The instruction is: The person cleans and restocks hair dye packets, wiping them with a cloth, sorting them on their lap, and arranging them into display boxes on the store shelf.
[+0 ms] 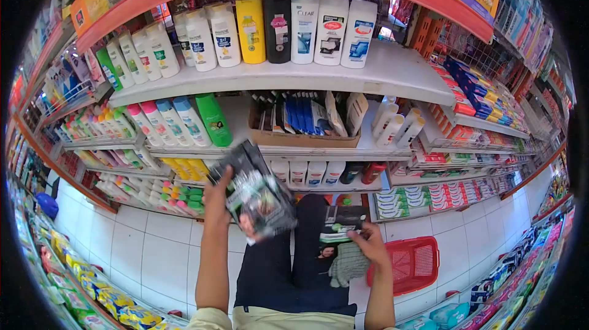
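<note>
My left hand (218, 198) is closed on the edge of a black printed packet (261, 192), which is blurred and tilted in front of the shelves. The packet has white lettering, green marks and a picture of a person. Over my right thigh, my right hand (371, 244) pinches the corner of a smaller black-and-green packet (338, 222). Just below it, a grey-green knitted-looking cloth (348, 265) lies beside my leg. A small picture of a head on black (327, 251) shows next to the cloth.
A cardboard box (307, 139) of upright packets stands on the middle shelf. Shampoo bottles (250, 29) line the shelf above. Toothpaste boxes (448, 196) lie at the lower right. A red plastic basket (412, 262) sits on the tiled floor to my right, and shelves of goods surround me.
</note>
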